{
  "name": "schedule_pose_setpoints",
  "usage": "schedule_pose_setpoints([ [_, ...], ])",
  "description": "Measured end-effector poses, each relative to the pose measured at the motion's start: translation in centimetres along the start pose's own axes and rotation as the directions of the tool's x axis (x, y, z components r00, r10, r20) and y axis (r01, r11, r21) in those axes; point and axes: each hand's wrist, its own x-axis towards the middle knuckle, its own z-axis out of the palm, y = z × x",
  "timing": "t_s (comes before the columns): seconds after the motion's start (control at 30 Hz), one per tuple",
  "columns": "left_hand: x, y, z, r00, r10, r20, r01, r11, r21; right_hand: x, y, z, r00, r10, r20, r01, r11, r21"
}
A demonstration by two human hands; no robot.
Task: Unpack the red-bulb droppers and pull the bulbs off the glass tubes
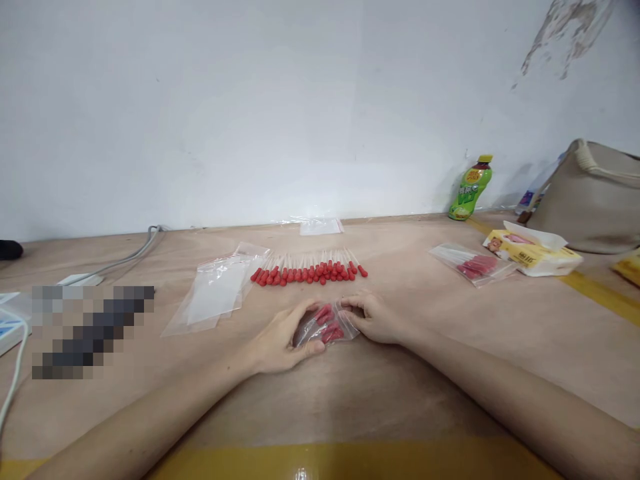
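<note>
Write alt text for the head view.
Left hand and right hand hold a clear bag with red pieces inside. Beyond lie red-tipped sticks in a row, flat bags to their left; a filled bag, tissue pack and green bottle are at right.

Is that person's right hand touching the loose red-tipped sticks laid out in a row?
Apart. The head view shows bare tabletop between the right hand and the red-tipped sticks, which lie beyond it.

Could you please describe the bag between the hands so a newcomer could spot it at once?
On the brown table, find the row of loose red-tipped sticks. Nearer the viewer, the clear bag with red tips inside sits between the left hand and right hand. Unlike the other filled bag, beside the yellow tissue pack, it has hands around it.
</note>
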Motion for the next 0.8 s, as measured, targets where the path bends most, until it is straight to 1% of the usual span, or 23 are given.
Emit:
schedule_pose_setpoints([
  [0.1,-0.7,-0.1,0.3,1.0,-0.031,0.001,0.031,0.999,-0.034,0.0,-0.7,0.0,1.0,-0.003,0.015,0.004,0.999,-0.054],
  [0.17,-0.5,-0.3,0.4,1.0,-0.011,-0.008,0.01,0.998,-0.062,-0.1,-0.8,0.1,1.0,0.022,0.004,-0.022,1.0,-0.009],
  [0.23,0.0,-0.5,0.5,1.0,0.017,-0.014,-0.018,0.997,-0.071,-0.2,-0.6,0.3,0.998,0.061,-0.01,-0.059,0.988,0.142],
  [0.33,0.4,-0.7,0.7,0.998,0.042,-0.039,-0.044,0.998,-0.053,-0.4,-0.3,0.8,0.995,0.095,0.017,-0.093,0.897,0.431],
  [0.4,0.5,-0.8,0.8,0.997,0.055,-0.06,-0.058,0.997,-0.051,-0.4,-0.2,1.0,0.996,0.083,0.029,-0.086,0.857,0.508],
  [0.53,0.4,-0.8,0.9,0.994,0.085,-0.073,-0.091,0.993,-0.076,-0.1,-0.6,1.2,0.999,0.032,0.0,-0.028,0.89,0.455],
  [0.6,0.3,-0.9,0.9,0.995,0.077,-0.069,-0.082,0.994,-0.075,0.0,-1.0,1.2,0.999,0.025,-0.029,-0.009,0.886,0.463],
  [0.7,0.3,-1.0,0.9,0.998,0.03,-0.055,-0.033,0.998,-0.058,0.0,-1.1,1.1,0.998,0.06,-0.024,-0.039,0.855,0.516],
  [0.8,0.2,-1.0,0.8,0.999,0.002,-0.043,-0.005,0.998,-0.061,-0.2,-0.4,0.7,0.995,0.103,0.002,-0.089,0.845,0.528],
])
